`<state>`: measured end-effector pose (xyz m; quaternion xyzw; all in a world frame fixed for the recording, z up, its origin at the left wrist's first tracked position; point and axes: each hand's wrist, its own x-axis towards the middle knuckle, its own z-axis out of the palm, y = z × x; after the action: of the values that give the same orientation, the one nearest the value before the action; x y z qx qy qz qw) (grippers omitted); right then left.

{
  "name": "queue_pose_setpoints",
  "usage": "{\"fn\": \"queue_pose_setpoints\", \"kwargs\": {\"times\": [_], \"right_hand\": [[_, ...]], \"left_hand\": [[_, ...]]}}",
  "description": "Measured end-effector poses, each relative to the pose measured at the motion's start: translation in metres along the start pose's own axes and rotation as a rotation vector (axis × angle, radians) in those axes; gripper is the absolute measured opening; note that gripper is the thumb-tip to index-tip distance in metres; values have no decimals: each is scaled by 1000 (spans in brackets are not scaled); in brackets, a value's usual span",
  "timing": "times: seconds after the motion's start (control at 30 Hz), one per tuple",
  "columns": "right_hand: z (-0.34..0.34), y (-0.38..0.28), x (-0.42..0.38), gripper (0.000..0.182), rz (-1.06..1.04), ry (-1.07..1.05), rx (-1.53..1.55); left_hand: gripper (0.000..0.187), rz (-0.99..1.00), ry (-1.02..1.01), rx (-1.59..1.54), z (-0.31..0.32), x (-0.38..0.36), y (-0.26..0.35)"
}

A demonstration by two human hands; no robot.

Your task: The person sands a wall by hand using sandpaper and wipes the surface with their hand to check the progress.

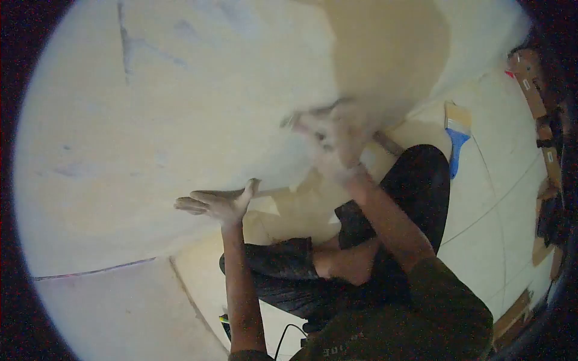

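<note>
My left hand (pixel 221 204) is coated in pale dust, its fingers stretched out to the left and its thumb apart. It holds nothing that I can see and is at the lower part of a large pale surface (pixel 150 132); whether it touches cannot be told. My right hand (pixel 337 135), also dusty, is higher and further right, over the same surface. Motion smears its fingers, so their grip and anything in them cannot be made out. A paintbrush (pixel 459 135) with a blue handle and pale bristles lies right of my right hand, beyond my knee.
My bent legs (pixel 415 186) in dark shorts are below the hands. Cardboard boxes (pixel 530 90) line the far right edge of the pale floor (pixel 481 222). A thin black cable (pixel 283 337) curves near my body. A dark shadow falls on the surface at the top.
</note>
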<state>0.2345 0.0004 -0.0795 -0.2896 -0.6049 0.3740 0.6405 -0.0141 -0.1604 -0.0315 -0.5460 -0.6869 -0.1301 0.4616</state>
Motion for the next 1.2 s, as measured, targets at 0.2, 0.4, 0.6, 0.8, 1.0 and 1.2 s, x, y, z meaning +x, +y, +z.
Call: {"fn": "queue_pose_setpoints", "kwargs": {"times": [0.2, 0.4, 0.6, 0.8, 1.0, 1.2], "right_hand": [[7, -8, 4, 48, -380, 113, -321], [17, -12, 7, 48, -234, 140, -310], [17, -17, 15, 45, -206, 110, -258], [21, -6, -3, 43, -296, 114, -258], [29, -5, -5, 40, -239, 121, -148], [-6, -56, 59, 30, -309, 291, -333]], "left_hand": [[170, -49, -28, 11, 2, -2, -7], [170, -8, 5, 12, 10, -10, -13], [170, -36, -15, 46, 9, -10, -7], [171, -23, 6, 62, 1, 2, 0], [173, 2, 0, 30, 7, -9, -9], [168, 6, 17, 45, 8, -9, -9]]}}
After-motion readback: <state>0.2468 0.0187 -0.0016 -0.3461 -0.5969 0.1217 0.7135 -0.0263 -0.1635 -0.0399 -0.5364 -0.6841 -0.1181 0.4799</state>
